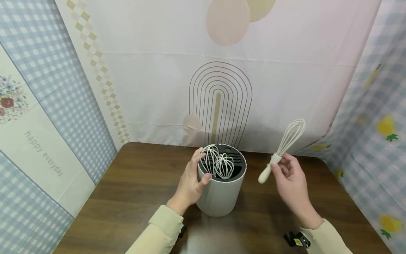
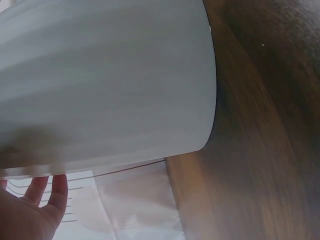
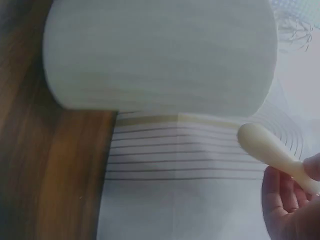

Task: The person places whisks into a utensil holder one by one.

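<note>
A white round utensil holder [image 1: 219,197] with a black slotted top [image 1: 233,155] stands on the table. Two whisks sit in it, heads up: one [image 1: 209,157] at the left and a smaller-looking one [image 1: 224,165] beside it. My left hand [image 1: 191,180] grips the holder's upper left side, thumb at the front and fingers round the far side; the left wrist view shows fingertips at the holder's wall [image 2: 125,75]. To the right of the holder, my right hand [image 1: 291,178] pinches a third cream whisk [image 1: 290,135] near the top of its handle [image 3: 267,147], wires up, handle end tilted toward the holder.
The dark wooden table [image 1: 136,197] reaches back to a pale patterned cloth [image 1: 152,88] hung behind it. Checked cloth hangs at the left [image 1: 79,98] and right [image 1: 374,169]. A small black camera [image 1: 297,240] is strapped at the right wrist.
</note>
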### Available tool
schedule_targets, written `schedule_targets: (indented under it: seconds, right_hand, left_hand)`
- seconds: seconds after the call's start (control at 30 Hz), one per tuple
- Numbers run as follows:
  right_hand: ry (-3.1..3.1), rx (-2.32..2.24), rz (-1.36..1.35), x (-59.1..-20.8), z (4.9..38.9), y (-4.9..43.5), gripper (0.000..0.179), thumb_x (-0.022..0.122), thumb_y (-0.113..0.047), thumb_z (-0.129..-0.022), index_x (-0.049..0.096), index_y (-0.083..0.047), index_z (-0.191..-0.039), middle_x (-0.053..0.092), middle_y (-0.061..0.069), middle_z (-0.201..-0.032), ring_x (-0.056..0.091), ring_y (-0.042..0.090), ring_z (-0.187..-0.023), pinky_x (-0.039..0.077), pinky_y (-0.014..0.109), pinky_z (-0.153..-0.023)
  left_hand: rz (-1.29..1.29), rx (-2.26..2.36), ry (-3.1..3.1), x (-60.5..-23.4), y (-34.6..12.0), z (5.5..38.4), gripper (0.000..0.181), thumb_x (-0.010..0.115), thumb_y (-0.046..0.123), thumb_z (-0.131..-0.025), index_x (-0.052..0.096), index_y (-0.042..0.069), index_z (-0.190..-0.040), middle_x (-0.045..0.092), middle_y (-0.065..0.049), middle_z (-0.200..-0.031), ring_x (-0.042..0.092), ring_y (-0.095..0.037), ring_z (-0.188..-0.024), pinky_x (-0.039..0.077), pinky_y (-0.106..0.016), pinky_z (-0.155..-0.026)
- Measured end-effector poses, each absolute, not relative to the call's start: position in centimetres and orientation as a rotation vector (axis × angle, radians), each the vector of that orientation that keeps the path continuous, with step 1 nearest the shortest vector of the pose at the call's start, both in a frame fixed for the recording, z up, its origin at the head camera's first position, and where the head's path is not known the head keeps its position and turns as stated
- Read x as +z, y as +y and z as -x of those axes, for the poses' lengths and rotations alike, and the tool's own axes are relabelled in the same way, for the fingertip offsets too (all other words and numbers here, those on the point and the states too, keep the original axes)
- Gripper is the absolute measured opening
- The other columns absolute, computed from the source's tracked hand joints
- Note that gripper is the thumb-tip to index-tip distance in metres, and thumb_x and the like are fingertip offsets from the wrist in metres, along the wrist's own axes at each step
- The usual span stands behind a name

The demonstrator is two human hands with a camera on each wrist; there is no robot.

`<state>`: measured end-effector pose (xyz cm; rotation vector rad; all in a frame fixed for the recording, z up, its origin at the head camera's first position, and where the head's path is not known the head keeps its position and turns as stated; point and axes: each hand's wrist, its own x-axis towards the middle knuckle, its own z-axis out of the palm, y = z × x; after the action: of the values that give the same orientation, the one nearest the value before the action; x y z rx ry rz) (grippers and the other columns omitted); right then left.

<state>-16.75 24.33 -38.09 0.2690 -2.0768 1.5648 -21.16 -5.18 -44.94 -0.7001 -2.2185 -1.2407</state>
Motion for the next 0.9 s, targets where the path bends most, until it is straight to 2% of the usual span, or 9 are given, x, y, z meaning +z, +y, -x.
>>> schedule_targets:
  seconds: [0.23,0.5,0.73,0.9]
  right_hand:
    - [-1.736,1.814,-0.463,-37.5,16.8,22.9,0.037,0.052,0.008,-0.095,0.04,0.01,-0.129,0.056,0.019,-0.112,0.065,0.024,-0.097,0.048,0.028,-0.09]
    - [-1.576,1.911,-0.455,-36.5,16.7,20.2,0.039,0.052,0.003,-0.096,0.037,0.003,-0.132,0.05,0.026,-0.117,0.063,0.03,-0.099,0.051,0.034,-0.085]
    - [-1.594,1.917,-0.454,-36.7,17.2,18.6,0.039,0.051,0.001,-0.097,0.037,-0.002,-0.133,0.049,0.024,-0.119,0.063,0.03,-0.1,0.052,0.034,-0.085]
    - [-1.635,1.929,-0.424,-37.4,17.5,17.8,0.039,0.052,-0.001,-0.098,0.036,-0.001,-0.133,0.046,0.028,-0.121,0.064,0.027,-0.1,0.05,0.034,-0.088]
  left_hand:
    - [0.699,-1.255,-2.228,-44.9,-5.0,21.4,0.077,0.032,0.076,-0.089,0.033,0.023,-0.145,0.024,0.005,-0.157,0.035,-0.025,-0.136,0.041,-0.055,-0.094]
    - [0.712,-1.258,-2.229,-44.9,-5.1,21.7,0.077,0.03,0.076,-0.089,0.033,0.022,-0.143,0.025,0.002,-0.157,0.035,-0.026,-0.136,0.041,-0.055,-0.095]
    - [0.728,-1.268,-2.226,-44.8,-5.0,21.8,0.076,0.032,0.075,-0.089,0.033,0.02,-0.142,0.025,0.001,-0.157,0.034,-0.026,-0.137,0.038,-0.053,-0.099]
    - [0.721,-1.265,-2.234,-44.9,-4.9,21.8,0.076,0.031,0.075,-0.089,0.033,0.022,-0.143,0.025,0.002,-0.157,0.034,-0.025,-0.137,0.04,-0.055,-0.096]
